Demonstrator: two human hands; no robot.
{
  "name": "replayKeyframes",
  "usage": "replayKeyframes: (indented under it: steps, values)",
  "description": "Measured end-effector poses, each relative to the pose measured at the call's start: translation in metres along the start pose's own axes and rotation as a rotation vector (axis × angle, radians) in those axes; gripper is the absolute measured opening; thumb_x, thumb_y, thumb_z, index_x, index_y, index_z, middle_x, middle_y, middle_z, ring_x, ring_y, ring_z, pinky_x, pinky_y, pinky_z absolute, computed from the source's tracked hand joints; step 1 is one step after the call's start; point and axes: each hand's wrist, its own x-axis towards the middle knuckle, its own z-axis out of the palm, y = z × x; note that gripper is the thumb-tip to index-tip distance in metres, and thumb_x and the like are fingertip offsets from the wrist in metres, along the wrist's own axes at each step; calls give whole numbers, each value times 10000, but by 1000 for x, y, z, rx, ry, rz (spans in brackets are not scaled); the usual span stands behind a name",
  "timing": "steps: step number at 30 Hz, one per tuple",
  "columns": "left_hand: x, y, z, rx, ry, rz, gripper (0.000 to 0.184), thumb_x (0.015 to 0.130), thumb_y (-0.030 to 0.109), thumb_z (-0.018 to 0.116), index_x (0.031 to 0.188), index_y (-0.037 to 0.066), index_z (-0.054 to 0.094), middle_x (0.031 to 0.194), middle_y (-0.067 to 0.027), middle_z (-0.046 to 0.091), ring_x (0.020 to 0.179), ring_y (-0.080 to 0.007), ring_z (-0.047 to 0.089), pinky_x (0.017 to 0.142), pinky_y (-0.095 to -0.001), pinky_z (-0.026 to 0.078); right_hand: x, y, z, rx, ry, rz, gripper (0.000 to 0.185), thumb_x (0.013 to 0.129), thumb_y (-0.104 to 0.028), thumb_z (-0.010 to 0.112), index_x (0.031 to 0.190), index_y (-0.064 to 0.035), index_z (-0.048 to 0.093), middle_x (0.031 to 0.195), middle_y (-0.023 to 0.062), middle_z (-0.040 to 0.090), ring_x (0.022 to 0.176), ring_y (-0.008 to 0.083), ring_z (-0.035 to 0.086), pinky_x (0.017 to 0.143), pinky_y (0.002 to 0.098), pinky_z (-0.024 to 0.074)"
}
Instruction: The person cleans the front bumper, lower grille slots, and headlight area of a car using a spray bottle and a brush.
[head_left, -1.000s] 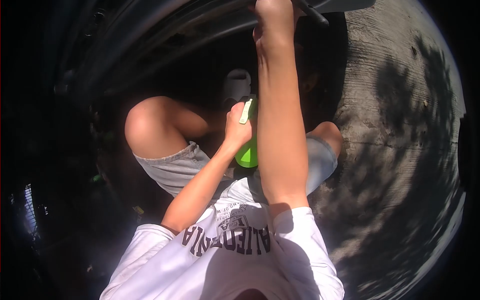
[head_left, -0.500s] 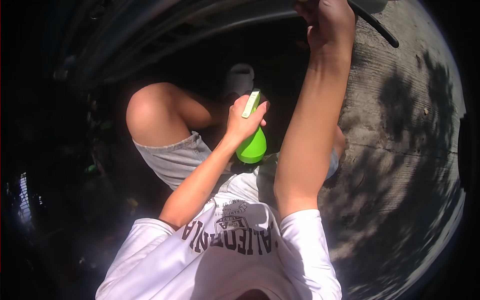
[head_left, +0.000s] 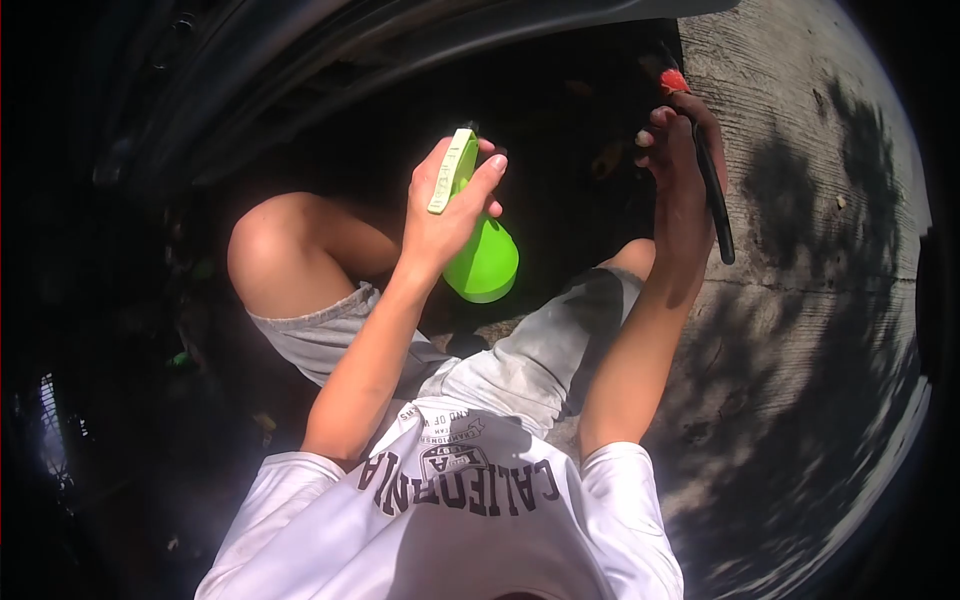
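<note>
My left hand (head_left: 432, 225) is wrapped round the neck of a bright green spray bottle (head_left: 484, 262), held above my lap with its pale-topped head pointing away from me. My right hand (head_left: 684, 185) is raised on the right, holding a slim brush (head_left: 718, 205) with a black handle. The handle runs down past the wrist. A red part shows at the brush's far end, with dark, blurred bristles beyond it.
A dark, curved panel that looks like a vehicle's bodywork (head_left: 400, 65) arches across the top, with deep shadow below it. Rough concrete (head_left: 775, 335) with dappled shade lies to the right. My bent knees (head_left: 290, 240) frame the space before me.
My right hand has come down and back from the panel, bringing the brush fully into view. My left hand has moved slightly up and left with the spray bottle.
</note>
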Motion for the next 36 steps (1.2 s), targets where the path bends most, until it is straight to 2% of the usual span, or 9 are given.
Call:
replayKeyframes:
  steps: [5,7,10,18,23,29,32,34,36]
  values:
    - [63,66,15,163,-15,341,245,901,219,705,991,13,608,803,-43,619,628,-127,625,574,-266,514,-47,72,-24,-168,335,-4,206,990,-221,616,1113,-57,593,944,29,637,785,110,614,706,256,488]
    - [87,72,25,246,-45,406,251,907,218,700,1020,13,609,848,-47,629,641,-124,610,572,-266,510,-66,109,-36,-382,320,68,205,1023,-251,553,1050,-51,590,929,49,640,782,96,607,709,230,466]
    - [102,85,40,228,94,459,266,891,222,668,966,-33,655,707,-90,624,550,-144,620,509,-317,502,-84,123,-44,-531,187,67,281,1033,-280,523,956,-22,605,846,39,631,776,86,586,720,231,457]
    - [119,83,19,152,-72,405,205,880,138,601,985,-35,630,716,-56,592,546,-140,572,541,-270,497,-87,109,-53,-539,256,45,325,1032,-286,519,956,0,655,807,67,631,771,144,596,731,283,474]
    - [100,98,6,219,-47,140,214,913,201,668,997,8,625,844,-50,633,628,-129,614,538,-283,516,-77,96,-45,-745,304,-139,265,1002,-243,582,994,-9,704,825,96,647,754,165,616,718,292,483]
    - [82,111,-16,237,-7,109,246,904,238,693,1025,28,652,880,-32,644,656,-107,600,571,-274,518,-6,-21,14,-388,39,-295,259,998,-218,586,961,10,703,819,59,634,749,110,586,696,264,474]
    - [72,122,-34,395,-75,142,315,888,291,715,1035,20,647,873,-37,644,656,-116,611,601,-262,503,34,-52,44,-384,-217,-406,351,1046,-256,480,1004,31,677,944,110,693,851,168,674,780,281,526]
    - [68,128,-48,478,-120,176,361,879,321,718,1034,3,644,853,-51,643,634,-131,628,603,-262,492,60,-52,70,-281,-230,-395,352,1043,-272,480,941,22,646,857,97,664,783,170,655,734,291,525]
    - [61,137,-60,552,-218,148,376,883,351,723,1037,19,637,823,-30,616,624,-123,611,593,-250,477,77,-40,102,-112,-311,-321,284,990,-254,560,833,-29,631,690,0,576,613,80,567,576,232,472]
